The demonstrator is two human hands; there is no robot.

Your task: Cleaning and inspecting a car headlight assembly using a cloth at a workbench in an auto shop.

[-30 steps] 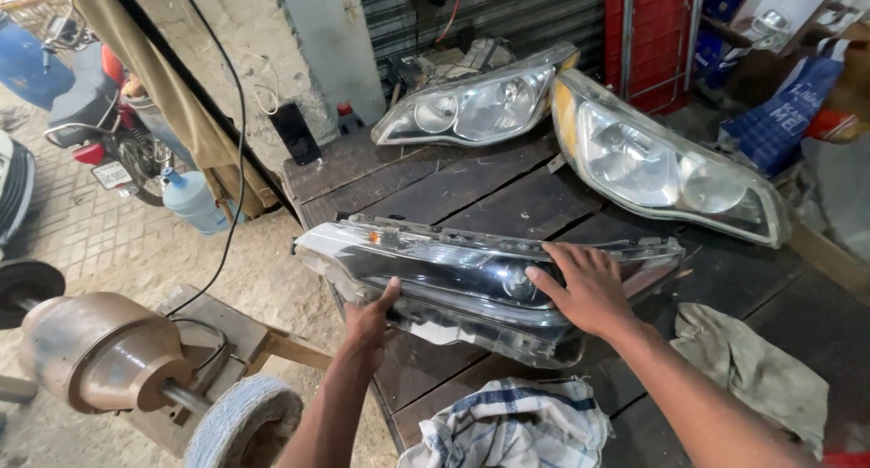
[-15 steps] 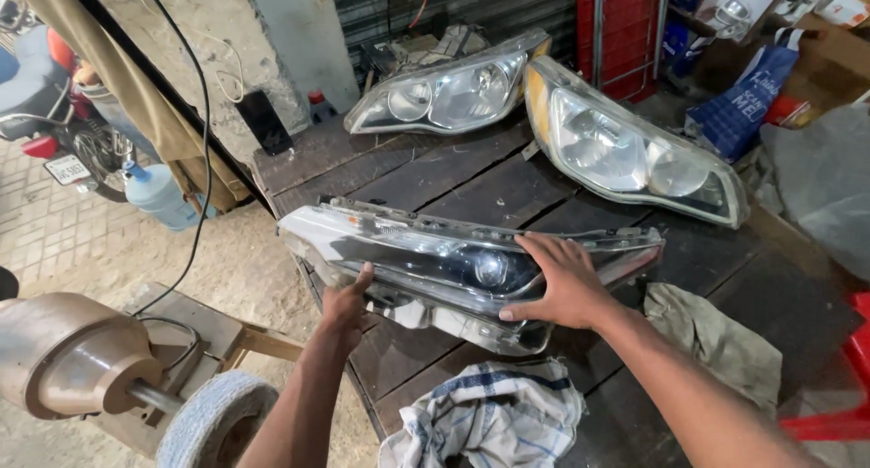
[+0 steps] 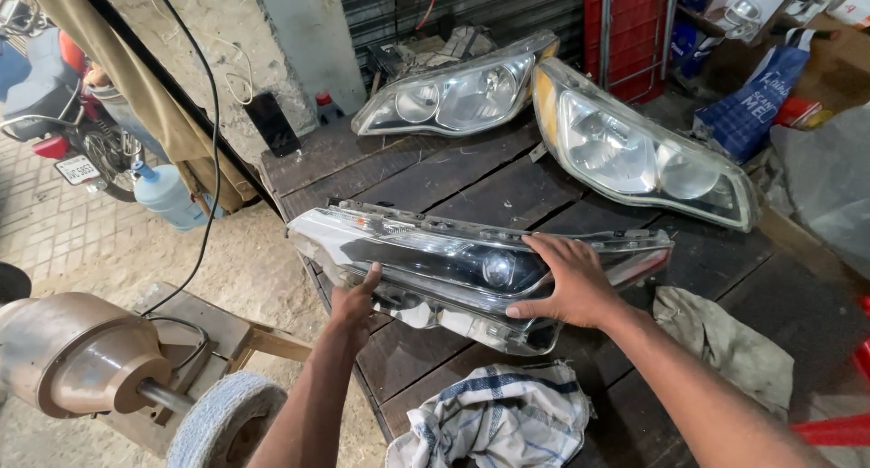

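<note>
A long dark car headlight (image 3: pixel 435 255) with a clear lens lies across the near part of a dark wooden table (image 3: pixel 489 187). My right hand (image 3: pixel 566 282) rests flat on its lens, fingers spread. My left hand (image 3: pixel 353 300) grips the headlight's lower near edge toward its left end. Two other headlights lie farther back: one (image 3: pixel 458 87) at the rear centre, a larger one (image 3: pixel 634 155) at the right.
A checked blue-and-white cloth (image 3: pixel 494 423) lies at the table's front edge and a grey rag (image 3: pixel 725 337) to its right. A buffing machine with a wheel (image 3: pixel 222 423) stands lower left. A blue bag (image 3: pixel 752 92), a water bottle (image 3: pixel 168 196) and a parked motorbike (image 3: pixel 54 115) surround the table.
The view has shifted slightly. My left hand has slid a little along the headlight's lower edge. My right hand stays flat on the lens; the headlight has barely moved.
</note>
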